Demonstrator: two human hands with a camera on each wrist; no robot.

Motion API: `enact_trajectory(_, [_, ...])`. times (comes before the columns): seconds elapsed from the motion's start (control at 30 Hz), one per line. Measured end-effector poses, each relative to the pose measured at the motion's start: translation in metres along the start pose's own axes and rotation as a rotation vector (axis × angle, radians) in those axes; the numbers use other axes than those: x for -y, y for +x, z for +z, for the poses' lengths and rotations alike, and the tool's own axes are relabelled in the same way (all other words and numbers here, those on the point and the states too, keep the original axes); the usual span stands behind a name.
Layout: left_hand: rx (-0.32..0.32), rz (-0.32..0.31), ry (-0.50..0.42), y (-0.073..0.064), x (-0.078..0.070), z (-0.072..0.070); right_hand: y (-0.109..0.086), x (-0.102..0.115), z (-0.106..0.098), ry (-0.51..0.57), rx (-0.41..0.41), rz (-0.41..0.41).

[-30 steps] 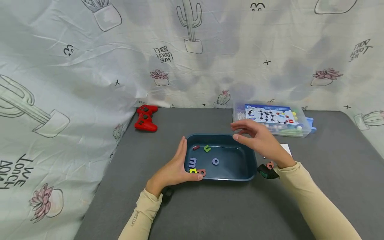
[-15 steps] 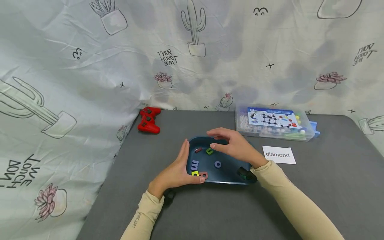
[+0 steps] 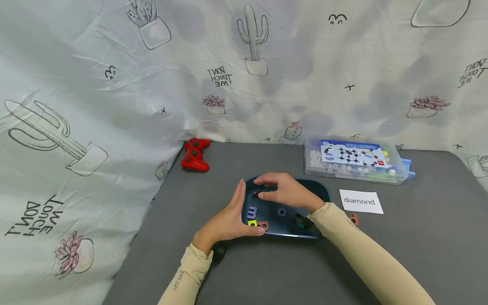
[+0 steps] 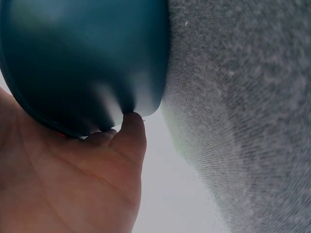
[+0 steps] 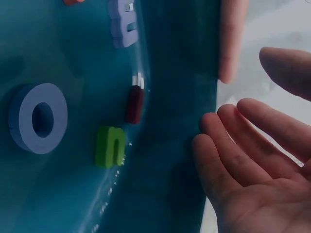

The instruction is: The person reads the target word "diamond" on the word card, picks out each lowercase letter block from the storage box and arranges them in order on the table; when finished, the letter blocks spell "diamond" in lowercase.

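Tray (image 3: 284, 222) holds green letter (image 5: 110, 146) (screened by empty, wide right hand (image 3: 286, 190)) — left hand (image 3: 228, 218) spread against it, card (image 3: 361, 201) beside.

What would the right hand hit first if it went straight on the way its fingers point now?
Most likely the left end wall of the dark blue tray; the right hand points that way. If it clears the rim, probably the left hand just beyond; height is hard to judge.

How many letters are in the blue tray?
6: yellow piece and brown piece by the left hand, purple m beyond, red piece and green piece near the right hand, purple o near centre. More may be hidden.
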State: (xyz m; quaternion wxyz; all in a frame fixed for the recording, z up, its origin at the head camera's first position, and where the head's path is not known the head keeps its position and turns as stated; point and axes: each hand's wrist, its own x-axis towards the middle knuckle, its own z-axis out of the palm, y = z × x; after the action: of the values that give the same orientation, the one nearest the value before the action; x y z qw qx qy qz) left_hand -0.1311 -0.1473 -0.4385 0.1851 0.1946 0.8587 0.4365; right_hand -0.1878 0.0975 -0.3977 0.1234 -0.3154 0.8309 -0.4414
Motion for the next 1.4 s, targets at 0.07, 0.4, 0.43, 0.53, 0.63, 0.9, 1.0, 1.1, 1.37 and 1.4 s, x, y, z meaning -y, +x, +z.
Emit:
enact_trajectory(0.07, [0.011, 0.003, 0.001, 0.002, -0.001, 0.002, 0.001, -0.002, 0.001, -0.014, 0.016, 0.022])
enact_trajectory(0.4, [0.025, 0.004, 0.017, 0.004, -0.001, 0.005, 0.009, -0.015, 0.009, -0.135, 0.133, 0.068])
enact_trajectory(0.43, [0.026, 0.006, 0.017, 0.004, -0.001, 0.005, 0.01, -0.016, 0.01, -0.142, 0.143, 0.07])
enact_trajectory(0.53, [0.027, 0.004, 0.016, 0.003, -0.002, 0.005, 0.012, -0.019, 0.012, -0.121, 0.168, 0.07])
enact_trajectory(0.63, [0.022, 0.007, 0.02, 0.003, -0.002, 0.005, 0.013, -0.022, 0.014, -0.1, 0.18, 0.052])
enact_trajectory(0.9, [0.004, -0.013, 0.018, 0.003, 0.002, 0.004, 0.016, -0.027, 0.016, -0.036, 0.184, 0.015])
enact_trajectory(1.0, [0.004, -0.014, 0.022, 0.003, 0.003, 0.004, 0.017, -0.03, 0.017, -0.016, 0.187, 0.01])
enact_trajectory(1.1, [0.006, -0.015, 0.022, 0.002, 0.002, 0.004, 0.018, -0.033, 0.02, -0.014, 0.191, 0.011])
enact_trajectory(1.37, [0.0, -0.002, 0.032, 0.0, 0.002, 0.001, 0.022, -0.036, 0.025, -0.075, 0.192, -0.063])
enact_trajectory(1.4, [-0.001, -0.002, 0.035, 0.0, 0.002, 0.001, 0.022, -0.037, 0.026, -0.079, 0.189, -0.074])
